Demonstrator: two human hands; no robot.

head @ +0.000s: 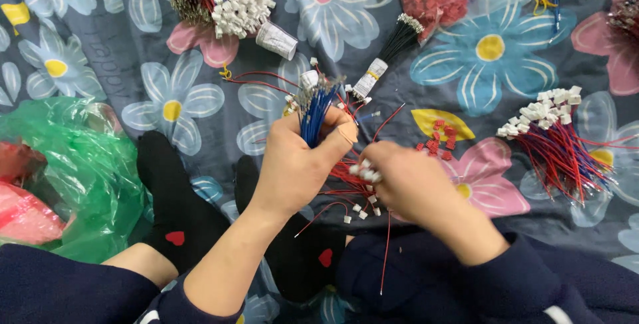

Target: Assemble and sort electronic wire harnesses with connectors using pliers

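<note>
Blue wires (314, 112) stand bunched upright in the left hand (296, 167), whose grip is closed round their lower ends, while just beside it the right hand (409, 181) pinches small white connectors (366, 173) (on red leads) at the bundle's base.

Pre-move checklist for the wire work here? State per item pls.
1. Blue wires gripped in left hand: ok, fist closed round the bundle.
2. White connector at right hand fingertips: ok, pinched there.
3. Wire seated in connector: cannot tell, fingers hide it.
4. Spare connectors in reach: ok, loose white ones lie below the hands.
5. Finished bundle kept apart: ok, lying off to the right on the cloth.
6. Loose red wires under the hands untangled: not ok, they cross.
</note>
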